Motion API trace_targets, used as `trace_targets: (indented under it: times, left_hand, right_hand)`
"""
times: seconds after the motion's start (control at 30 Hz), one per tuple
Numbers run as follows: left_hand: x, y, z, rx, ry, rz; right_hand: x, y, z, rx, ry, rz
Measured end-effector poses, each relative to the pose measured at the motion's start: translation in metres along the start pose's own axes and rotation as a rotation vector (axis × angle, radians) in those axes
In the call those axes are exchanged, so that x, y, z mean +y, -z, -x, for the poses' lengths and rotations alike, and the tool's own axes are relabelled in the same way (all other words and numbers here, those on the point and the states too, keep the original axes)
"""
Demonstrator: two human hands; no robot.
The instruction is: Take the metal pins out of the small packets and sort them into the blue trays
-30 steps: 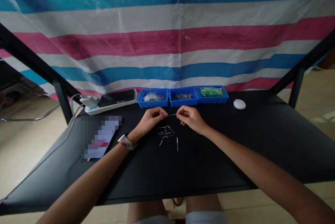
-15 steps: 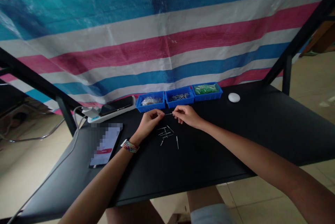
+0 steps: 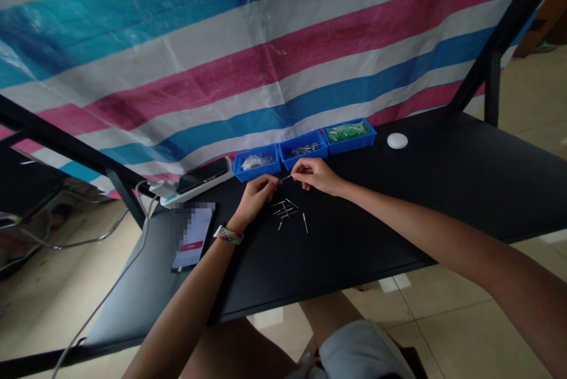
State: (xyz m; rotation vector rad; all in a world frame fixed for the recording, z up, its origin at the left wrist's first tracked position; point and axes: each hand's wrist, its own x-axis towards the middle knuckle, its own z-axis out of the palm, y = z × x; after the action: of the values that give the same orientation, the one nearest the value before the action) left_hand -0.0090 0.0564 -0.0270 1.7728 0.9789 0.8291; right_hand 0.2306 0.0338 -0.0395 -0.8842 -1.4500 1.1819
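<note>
No text can be read; print on the blurred paper [image 3: 194, 238] is seemingly illegible.

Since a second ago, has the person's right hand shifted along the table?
No. The right hand still pinches the thin pin just in front of the middle blue tray; only the camera's view has tilted.

- Striped tarp [image 3: 266, 42], blue, white and pink, hangs right behind the black worktop [image 3: 443, 190].
- Black frame struts [image 3: 500, 36] slant up on both sides.
- Pale tiled floor [image 3: 465, 320] below in soft light, with a metal chair leg [image 3: 88, 241] at far left.
</note>
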Motion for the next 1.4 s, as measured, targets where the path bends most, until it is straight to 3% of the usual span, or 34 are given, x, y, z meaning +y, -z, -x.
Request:
trace_targets:
  times: [0.27,0.63,1.07,1.4]
  left_hand:
    - [0.006,-0.001,0.003,-0.033,0.009,-0.043]
    - [0.007,-0.004,0.007,0.003,0.015,0.074]
    - [0.006,-0.007,0.004,-0.035,-0.034,0.142]
    - [0.007,-0.007,0.002,-0.038,-0.018,0.170]
  right_hand:
    - [0.000,-0.001,0.001,0.002,0.003,0.015]
    - [-0.004,-0.003,0.005,-0.058,-0.058,0.150]
    - [-0.009,0.000,0.013,-0.097,-0.081,0.149]
    - [-0.006,0.000,0.015,-0.030,-0.070,0.159]
